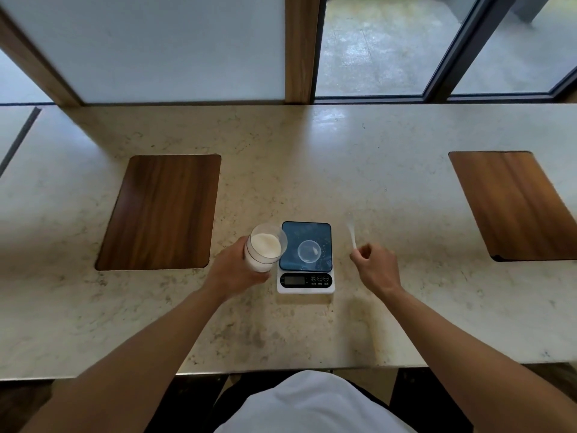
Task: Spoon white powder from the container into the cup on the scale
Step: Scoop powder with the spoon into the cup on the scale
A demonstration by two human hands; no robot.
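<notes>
A clear container (264, 249) with white powder in it is tilted toward the scale, and my left hand (232, 271) grips it from the left. A small digital scale (306, 282) with a blue top sits at the counter's middle. On its top stands a small clear cup (309, 251), which looks empty. To the right of the scale my right hand (376, 267) pinches the handle of a white plastic spoon (352, 233). The spoon points away from me, its bowl above the counter.
The marble counter (312, 170) has a wooden inlay panel (160, 210) at left and another wooden panel (512, 204) at right. Windows and a wooden post (301, 48) rise at the counter's far edge. The near edge runs just above my lap.
</notes>
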